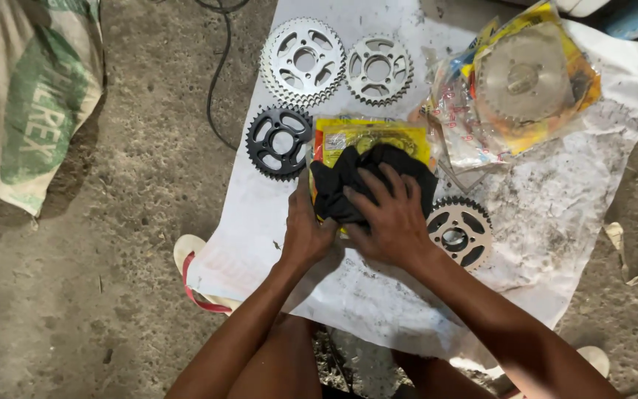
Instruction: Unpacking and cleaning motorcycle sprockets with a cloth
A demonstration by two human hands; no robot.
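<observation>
A black cloth [367, 177] lies bunched over a yellow plastic packet [371, 137] in the middle of a white sheet [555, 214] spread on the ground. My right hand [391, 218] presses down on the cloth with fingers spread. My left hand [306, 225] grips the packet and cloth at their left edge. A black sprocket [278, 142] lies just left of the packet. A silver sprocket [459, 230] sits right beside my right hand.
Two silver sprockets [303, 62] [379, 69] lie at the sheet's far edge. A heap of clear and yellow bags [515, 85] holding a sprocket is at the back right. A woven sack [27, 96] stands at left, a black cable [219, 74] runs on the concrete, a sandal [193, 270] lies near my leg.
</observation>
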